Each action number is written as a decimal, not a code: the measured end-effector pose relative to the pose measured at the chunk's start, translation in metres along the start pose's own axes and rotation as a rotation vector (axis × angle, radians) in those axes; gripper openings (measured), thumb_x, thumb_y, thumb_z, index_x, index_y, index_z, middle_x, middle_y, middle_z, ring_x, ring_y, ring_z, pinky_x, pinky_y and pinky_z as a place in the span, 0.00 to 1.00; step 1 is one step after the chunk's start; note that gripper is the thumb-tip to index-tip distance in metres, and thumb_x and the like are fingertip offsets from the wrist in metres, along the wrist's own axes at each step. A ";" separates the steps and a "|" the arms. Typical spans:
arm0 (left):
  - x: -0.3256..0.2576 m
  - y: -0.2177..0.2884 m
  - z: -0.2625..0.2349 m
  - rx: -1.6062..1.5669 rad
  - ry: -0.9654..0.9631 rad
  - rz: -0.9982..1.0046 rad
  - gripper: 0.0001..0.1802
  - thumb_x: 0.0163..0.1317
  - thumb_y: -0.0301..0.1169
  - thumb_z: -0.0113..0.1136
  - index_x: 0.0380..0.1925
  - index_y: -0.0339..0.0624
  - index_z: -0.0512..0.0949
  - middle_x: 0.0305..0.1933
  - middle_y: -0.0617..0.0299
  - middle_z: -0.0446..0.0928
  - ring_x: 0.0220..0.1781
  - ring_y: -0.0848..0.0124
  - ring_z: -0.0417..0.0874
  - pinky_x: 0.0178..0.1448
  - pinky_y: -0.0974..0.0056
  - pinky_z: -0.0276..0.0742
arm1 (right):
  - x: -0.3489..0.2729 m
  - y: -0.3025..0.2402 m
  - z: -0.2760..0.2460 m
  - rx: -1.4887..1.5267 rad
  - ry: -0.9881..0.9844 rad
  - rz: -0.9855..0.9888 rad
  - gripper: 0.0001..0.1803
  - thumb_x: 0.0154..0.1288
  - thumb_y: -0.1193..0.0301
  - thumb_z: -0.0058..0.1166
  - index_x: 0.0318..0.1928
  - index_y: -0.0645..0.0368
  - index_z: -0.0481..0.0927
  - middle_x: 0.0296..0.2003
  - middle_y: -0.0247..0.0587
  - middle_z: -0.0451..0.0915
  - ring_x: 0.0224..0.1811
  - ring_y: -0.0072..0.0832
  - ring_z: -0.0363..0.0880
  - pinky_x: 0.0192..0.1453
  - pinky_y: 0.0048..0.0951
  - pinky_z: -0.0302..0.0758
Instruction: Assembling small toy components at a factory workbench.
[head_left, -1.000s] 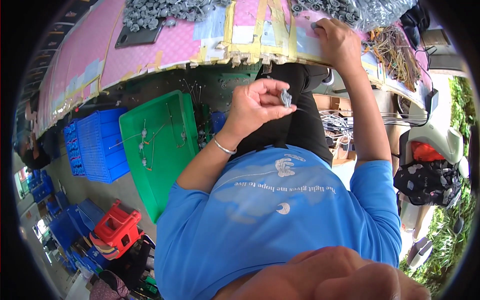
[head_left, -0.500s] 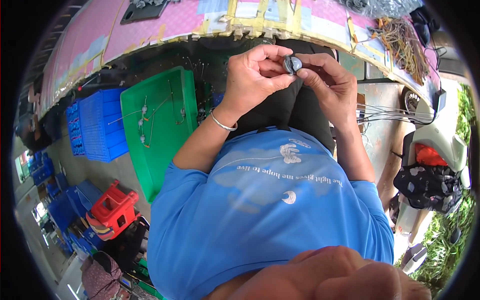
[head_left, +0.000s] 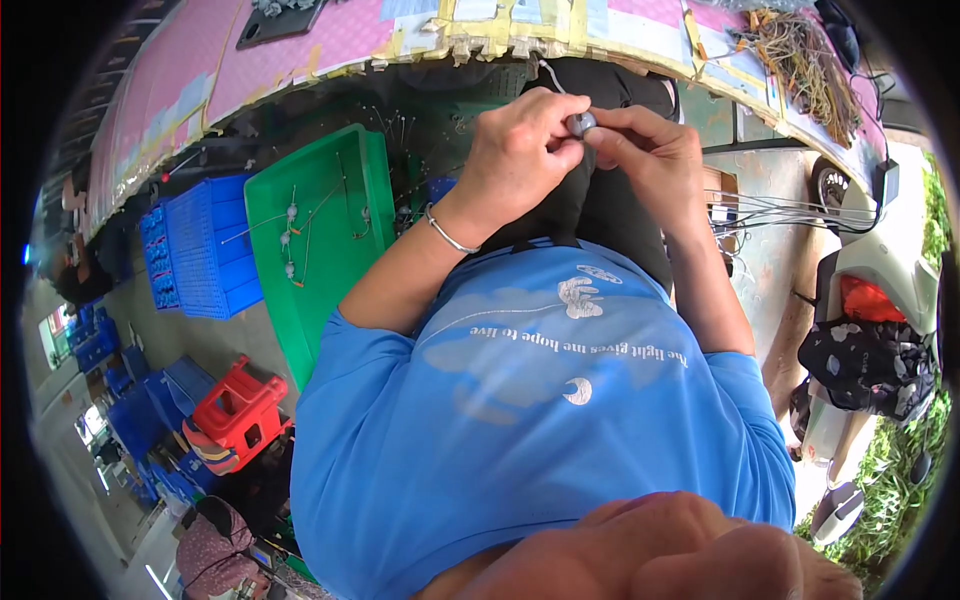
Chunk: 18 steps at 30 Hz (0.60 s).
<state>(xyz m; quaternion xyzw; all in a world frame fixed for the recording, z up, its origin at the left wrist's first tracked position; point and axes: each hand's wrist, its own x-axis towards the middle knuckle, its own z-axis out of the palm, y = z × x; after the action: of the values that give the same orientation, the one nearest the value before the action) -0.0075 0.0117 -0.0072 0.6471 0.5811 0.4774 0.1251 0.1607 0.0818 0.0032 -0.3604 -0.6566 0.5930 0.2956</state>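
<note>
While both hands meet above the lap, the left hand (head_left: pixel 520 140) and the right hand (head_left: pixel 655 155) are each closed in a fingertip pinch on one small, rounded grey piece (head_left: pixel 578 124), which sits between them, over the dark trousers (head_left: pixel 610 215) and just off the table's near edge; the fingers cover much of it, so I cannot tell whether it is a single part or two set together; the step in hand looks to be close fingertip work on that piece, perhaps pressing or turning it; to my eye the next move calls for a steady hold by the left hand and a small, well-aimed push or twist by the right, since so smooth and round a thing could slip; a bracelet (head_left: pixel 450 232) circles the left wrist, and beyond that hand a pale cord (head_left: pixel 550 75) hangs near the table's edge; farther out, to the left, a green tray (head_left: pixel 320 160) holds thin strands with grey beads (head_left: pixel 290 212), beside blue crates (head_left: pixel 210 260); ahead, the pink-covered table (head_left: pixel 180 120) bears a dark flat device (head_left: pixel 282 25) toward the left and a tangled bundle of wires (head_left: pixel 800 60) toward the right; behind the crates, well apart from the work, stands a red stool (head_left: pixel 240 415).
</note>
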 end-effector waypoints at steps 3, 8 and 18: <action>0.007 0.008 -0.002 -0.415 -0.091 -0.266 0.25 0.52 0.13 0.67 0.52 0.38 0.80 0.43 0.58 0.85 0.40 0.73 0.88 0.44 0.70 0.86 | 0.002 0.004 -0.014 0.159 -0.026 -0.025 0.11 0.66 0.76 0.61 0.48 0.63 0.84 0.39 0.36 0.85 0.40 0.19 0.81 0.48 0.22 0.79; 0.005 0.007 0.012 -0.639 -0.051 -0.254 0.23 0.55 0.12 0.65 0.53 0.35 0.79 0.45 0.56 0.84 0.43 0.70 0.87 0.49 0.69 0.86 | 0.004 0.010 -0.015 0.570 -0.136 0.020 0.15 0.70 0.70 0.57 0.53 0.65 0.81 0.43 0.41 0.84 0.46 0.24 0.82 0.51 0.25 0.78; 0.004 0.013 0.023 -0.571 -0.027 -0.320 0.30 0.54 0.17 0.71 0.59 0.31 0.74 0.43 0.53 0.84 0.44 0.72 0.86 0.50 0.70 0.83 | 0.011 0.023 0.004 0.879 -0.063 0.104 0.15 0.73 0.68 0.52 0.50 0.68 0.78 0.42 0.43 0.83 0.43 0.25 0.82 0.50 0.26 0.79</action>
<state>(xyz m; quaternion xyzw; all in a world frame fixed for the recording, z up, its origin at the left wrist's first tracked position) 0.0174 0.0202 -0.0079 0.4927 0.5162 0.5867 0.3827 0.1540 0.0894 -0.0206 -0.2146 -0.3317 0.8408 0.3702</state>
